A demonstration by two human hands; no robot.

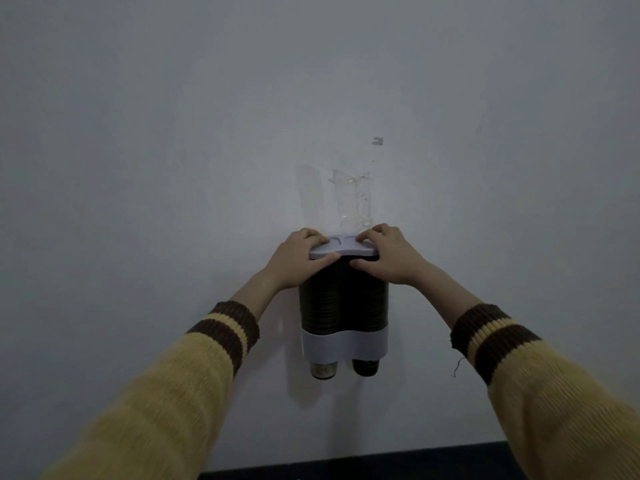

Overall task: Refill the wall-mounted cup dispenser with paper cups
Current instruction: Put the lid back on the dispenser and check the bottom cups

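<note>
A cup dispenser (343, 306) with two dark see-through tubes hangs on the wall at centre. Stacked paper cups fill both tubes, and two cup bottoms (341, 368) stick out under its white lower band (344, 346). A white lid (341, 250) lies on top of the tubes. My left hand (300, 259) grips the lid's left end, fingers on top and thumb under the front edge. My right hand (388, 256) grips the right end the same way.
The pale wall (173, 168) carries clear tape remains (353, 199) and a small mark (377, 141) just above the dispenser. A dark strip (363, 465) runs along the bottom edge of the view.
</note>
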